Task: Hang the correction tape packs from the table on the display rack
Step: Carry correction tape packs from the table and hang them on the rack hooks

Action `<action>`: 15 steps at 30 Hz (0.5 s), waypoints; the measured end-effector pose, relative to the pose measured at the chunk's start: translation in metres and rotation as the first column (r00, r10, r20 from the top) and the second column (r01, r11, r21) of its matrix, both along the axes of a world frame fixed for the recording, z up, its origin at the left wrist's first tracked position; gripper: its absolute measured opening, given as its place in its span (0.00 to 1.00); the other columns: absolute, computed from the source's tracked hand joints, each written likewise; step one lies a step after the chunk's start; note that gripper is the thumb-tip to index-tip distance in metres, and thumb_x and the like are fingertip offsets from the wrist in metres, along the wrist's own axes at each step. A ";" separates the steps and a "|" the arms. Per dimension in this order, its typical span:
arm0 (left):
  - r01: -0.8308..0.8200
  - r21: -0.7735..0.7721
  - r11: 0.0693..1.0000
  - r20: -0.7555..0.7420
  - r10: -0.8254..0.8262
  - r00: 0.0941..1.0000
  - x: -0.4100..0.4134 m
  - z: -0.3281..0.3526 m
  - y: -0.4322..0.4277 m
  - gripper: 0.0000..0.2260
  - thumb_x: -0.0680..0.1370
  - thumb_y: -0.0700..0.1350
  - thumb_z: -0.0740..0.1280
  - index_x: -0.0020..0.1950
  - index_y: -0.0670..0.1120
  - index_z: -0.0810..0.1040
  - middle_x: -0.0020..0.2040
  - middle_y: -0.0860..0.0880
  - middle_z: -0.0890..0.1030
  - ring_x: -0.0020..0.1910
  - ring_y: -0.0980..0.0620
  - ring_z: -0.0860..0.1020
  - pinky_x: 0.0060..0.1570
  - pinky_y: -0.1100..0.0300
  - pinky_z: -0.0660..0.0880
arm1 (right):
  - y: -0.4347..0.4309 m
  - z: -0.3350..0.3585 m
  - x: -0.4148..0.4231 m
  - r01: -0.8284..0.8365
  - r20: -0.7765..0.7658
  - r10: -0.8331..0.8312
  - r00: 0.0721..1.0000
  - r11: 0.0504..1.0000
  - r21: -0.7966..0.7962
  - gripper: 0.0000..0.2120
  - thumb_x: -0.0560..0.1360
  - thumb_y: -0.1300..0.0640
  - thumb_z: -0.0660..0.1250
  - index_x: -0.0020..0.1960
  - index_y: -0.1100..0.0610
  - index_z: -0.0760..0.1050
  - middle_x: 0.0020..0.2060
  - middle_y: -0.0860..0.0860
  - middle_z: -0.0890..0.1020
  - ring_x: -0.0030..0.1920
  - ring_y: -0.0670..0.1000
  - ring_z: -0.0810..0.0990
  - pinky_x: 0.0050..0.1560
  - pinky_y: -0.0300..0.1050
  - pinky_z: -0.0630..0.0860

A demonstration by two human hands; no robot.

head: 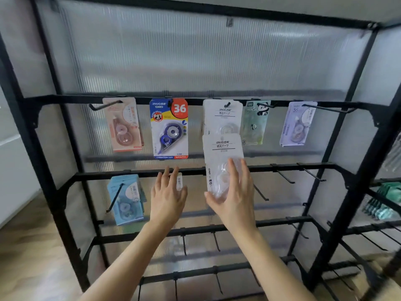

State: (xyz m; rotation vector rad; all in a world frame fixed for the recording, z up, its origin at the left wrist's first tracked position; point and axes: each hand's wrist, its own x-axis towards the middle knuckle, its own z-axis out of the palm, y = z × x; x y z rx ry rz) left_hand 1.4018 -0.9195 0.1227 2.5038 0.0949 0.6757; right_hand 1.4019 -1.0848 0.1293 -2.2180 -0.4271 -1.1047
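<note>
Right hand (233, 198): grips white pack (223, 153), rack hook (227, 104) at its 12 o'clock.
Left hand (168, 196): fingers spread, straight.

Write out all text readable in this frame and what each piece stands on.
"JINUO", "36", "PET", "SUPER VALUE", "CORRECTION TAPE", "SMOOTH": blue and red pack.
"JINUO", "修正テープ": white hung pack.
"JINUO", "修正テープ", "PET": clear pack held in the right hand.
"PANDA": green pack.
"36": lilac pack.
Pink pack and light blue pack: too blurred to read.
</note>
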 end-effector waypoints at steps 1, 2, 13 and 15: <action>-0.009 0.020 1.000 -0.016 0.010 1.000 0.002 -0.001 -0.002 0.26 0.82 0.52 0.56 0.78 0.50 0.51 0.79 0.48 0.51 0.77 0.47 0.47 0.74 0.51 0.47 | -0.003 0.005 0.005 0.003 0.017 -0.003 1.000 1.000 0.006 0.39 0.68 0.40 0.63 0.73 0.56 0.56 0.71 0.64 0.63 0.70 0.65 0.64 0.65 0.62 0.67; -0.018 0.042 0.999 -0.026 0.019 0.999 0.004 -0.003 -0.004 0.26 0.82 0.53 0.56 0.78 0.51 0.50 0.79 0.48 0.50 0.77 0.47 0.46 0.74 0.51 0.46 | -0.005 0.009 0.010 0.003 0.031 -0.003 1.000 1.000 0.011 0.40 0.68 0.41 0.64 0.74 0.55 0.56 0.71 0.65 0.62 0.70 0.65 0.64 0.65 0.61 0.66; -0.089 0.112 0.990 0.006 0.089 0.996 0.029 -0.019 -0.008 0.26 0.82 0.51 0.58 0.78 0.49 0.54 0.78 0.49 0.54 0.77 0.48 0.49 0.74 0.52 0.47 | -0.020 0.041 0.063 -0.025 0.111 0.024 0.994 1.000 0.003 0.43 0.66 0.48 0.75 0.74 0.56 0.56 0.72 0.66 0.61 0.70 0.69 0.62 0.66 0.62 0.63; -0.110 0.116 0.987 -0.002 0.111 0.994 0.032 -0.023 -0.006 0.26 0.82 0.51 0.57 0.78 0.49 0.53 0.78 0.49 0.53 0.77 0.48 0.50 0.74 0.52 0.47 | -0.022 0.046 0.073 -0.029 0.124 0.030 0.992 1.000 -0.011 0.44 0.67 0.48 0.75 0.74 0.54 0.54 0.73 0.66 0.59 0.71 0.69 0.61 0.67 0.60 0.59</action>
